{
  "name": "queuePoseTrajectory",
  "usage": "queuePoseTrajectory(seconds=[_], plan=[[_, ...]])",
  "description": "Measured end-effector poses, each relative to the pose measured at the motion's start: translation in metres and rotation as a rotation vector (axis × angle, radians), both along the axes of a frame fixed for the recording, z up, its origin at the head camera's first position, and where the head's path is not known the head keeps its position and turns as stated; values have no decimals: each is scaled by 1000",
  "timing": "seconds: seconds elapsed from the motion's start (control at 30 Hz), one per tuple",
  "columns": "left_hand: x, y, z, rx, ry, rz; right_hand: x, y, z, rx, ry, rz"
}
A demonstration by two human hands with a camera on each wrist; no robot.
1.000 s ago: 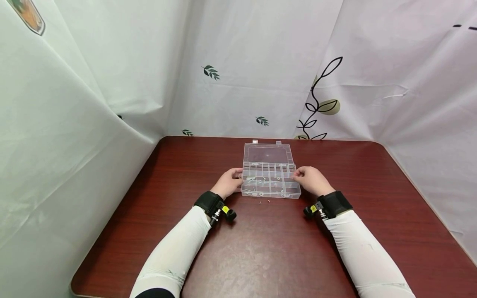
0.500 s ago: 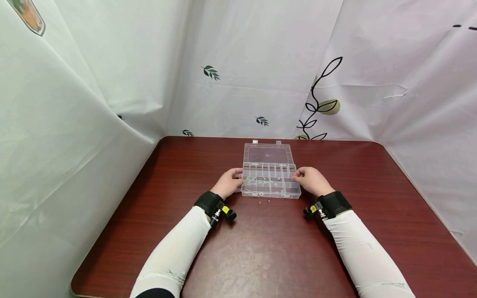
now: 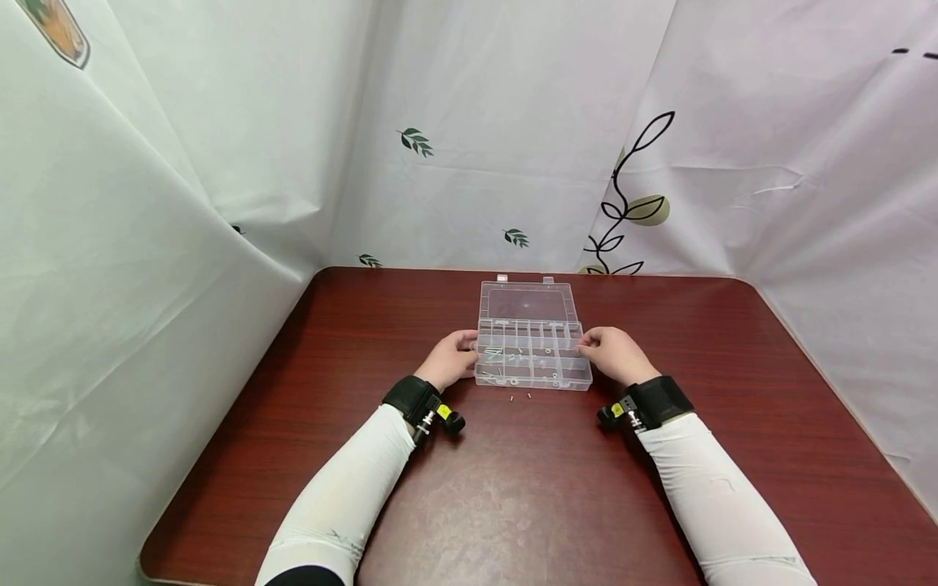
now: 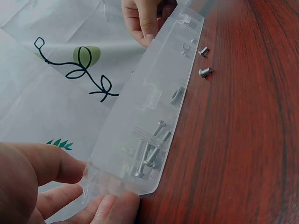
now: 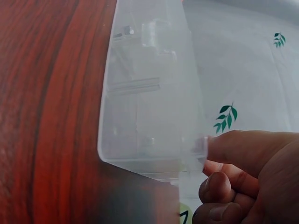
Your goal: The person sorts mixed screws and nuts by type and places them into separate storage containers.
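A clear plastic compartment box (image 3: 535, 383) stands on the table with its lid (image 3: 528, 304) laid open toward the back. My left hand (image 3: 445, 360) grips its left side, the thumb at the upper edge and the fingertips against the side wall. At the right edge, my right hand (image 3: 615, 355) pinches the rim with its fingers curled. In the left wrist view, several long bolts (image 4: 148, 154) lie in a front compartment, with a ring-shaped piece (image 4: 177, 95) further along. Two short screws (image 4: 204, 72) lie on the table just before the box.
The dark red wooden table (image 3: 484, 505) has rounded far corners. White cloth (image 3: 469, 122) printed with leaves hangs behind it and along the sides. Each wrist wears a black strap (image 3: 412, 399) with a small camera.
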State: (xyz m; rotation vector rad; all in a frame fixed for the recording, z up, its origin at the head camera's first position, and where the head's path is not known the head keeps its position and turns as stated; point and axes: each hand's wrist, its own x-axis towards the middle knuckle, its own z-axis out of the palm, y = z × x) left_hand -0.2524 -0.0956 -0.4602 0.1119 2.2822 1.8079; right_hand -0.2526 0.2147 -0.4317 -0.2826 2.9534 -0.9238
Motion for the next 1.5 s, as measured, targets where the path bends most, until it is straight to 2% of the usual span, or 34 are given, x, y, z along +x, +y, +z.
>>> queuePoseTrajectory(seconds=[0.3, 0.6, 0.87, 1.13, 1.3, 1.5], plan=[[-1, -1, 1, 3, -1, -7, 10, -15, 16, 11, 41, 35], [0, -1, 2, 2, 0, 0, 35, -48, 29, 35, 85, 160], [0, -1, 0, 6, -3, -2, 50, -70, 26, 142, 91, 255], [1, 0, 3, -7, 5, -5, 51, -78, 18, 214, 42, 355], [1, 0, 3, -13, 5, -3, 49, -79, 11, 257, 62, 376], [0, -1, 1, -2, -2, -4, 49, -80, 8, 288, 92, 356]])
